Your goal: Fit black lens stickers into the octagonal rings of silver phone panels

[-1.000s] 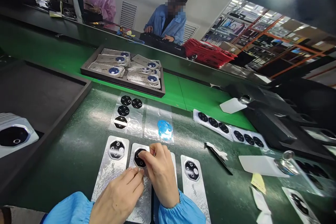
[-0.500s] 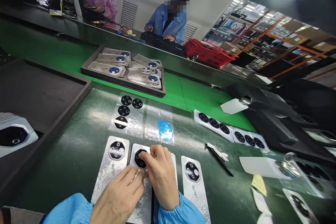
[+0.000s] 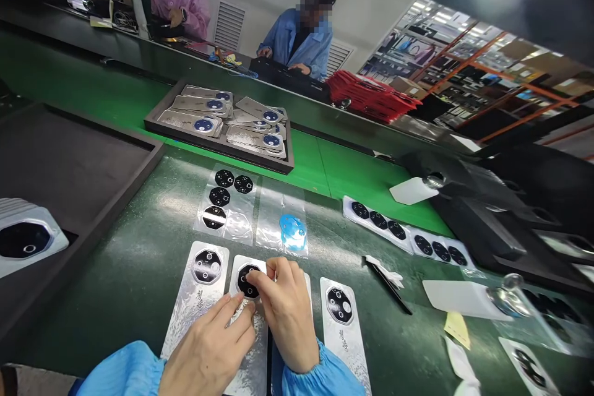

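Observation:
Side by side before me lie several silver phone back panels, each with a black octagonal camera piece at its far end. My left hand rests palm down on the second panel, its fingers outstretched toward the black octagonal piece. My right hand is over the same panel, fingers curled in and a fingertip touching that piece; anything pinched between them is hidden. To the left is another panel, to the right one more. My right hand mostly covers a panel between.
Beyond the hands lie a clear sheet with black octagonal stickers and another with blue film. A dark tray holds several panels. Black tweezers and sticker strips lie right. Two co-workers sit across the bench.
Both hands stay at the second panel with only slight finger shifts; a little more of its black octagonal piece shows. The pink-sleeved co-worker's hand has moved.

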`<move>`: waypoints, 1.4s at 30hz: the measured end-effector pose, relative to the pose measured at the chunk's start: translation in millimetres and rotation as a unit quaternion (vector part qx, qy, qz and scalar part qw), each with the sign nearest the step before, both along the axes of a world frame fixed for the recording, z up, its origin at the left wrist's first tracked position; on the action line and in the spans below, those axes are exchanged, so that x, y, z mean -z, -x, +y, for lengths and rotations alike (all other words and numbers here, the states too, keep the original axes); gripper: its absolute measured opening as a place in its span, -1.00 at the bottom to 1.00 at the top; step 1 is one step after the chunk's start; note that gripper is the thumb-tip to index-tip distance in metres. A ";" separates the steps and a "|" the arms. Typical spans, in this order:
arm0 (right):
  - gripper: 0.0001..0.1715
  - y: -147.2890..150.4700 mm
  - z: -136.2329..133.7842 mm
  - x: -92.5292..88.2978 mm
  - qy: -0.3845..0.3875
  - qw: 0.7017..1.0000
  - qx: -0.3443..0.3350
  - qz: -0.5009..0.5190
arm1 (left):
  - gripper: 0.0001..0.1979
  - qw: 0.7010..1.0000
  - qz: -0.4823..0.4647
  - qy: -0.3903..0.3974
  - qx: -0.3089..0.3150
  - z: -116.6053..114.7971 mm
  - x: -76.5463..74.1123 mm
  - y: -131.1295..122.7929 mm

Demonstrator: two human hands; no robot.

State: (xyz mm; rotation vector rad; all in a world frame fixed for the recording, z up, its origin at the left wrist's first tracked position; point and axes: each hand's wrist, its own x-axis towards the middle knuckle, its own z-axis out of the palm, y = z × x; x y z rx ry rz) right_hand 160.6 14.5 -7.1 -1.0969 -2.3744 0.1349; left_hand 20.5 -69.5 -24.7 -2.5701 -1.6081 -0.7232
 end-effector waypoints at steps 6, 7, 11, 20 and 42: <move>-0.69 0.7 -2.7 -0.5 -0.011 1.000 0.001 0.013 | -0.64 1.000 0.011 0.009 0.010 -0.3 3.1 0.2; -0.69 0.8 -2.6 -0.6 -0.010 1.000 -0.001 0.015 | -0.64 1.000 0.015 0.009 0.009 0.0 2.5 0.3; -0.71 0.2 -0.6 -0.4 -0.024 0.999 0.013 0.038 | -0.64 1.000 0.021 0.006 0.006 1.8 0.4 0.0; -0.73 -0.2 -0.2 0.8 -0.033 0.999 0.016 0.031 | -0.55 1.000 0.011 -0.024 0.005 4.7 -8.4 0.3; -0.78 -10.2 8.5 -9.4 0.068 0.987 0.039 0.138 | -0.66 0.999 0.023 -0.033 0.002 3.3 1.5 0.6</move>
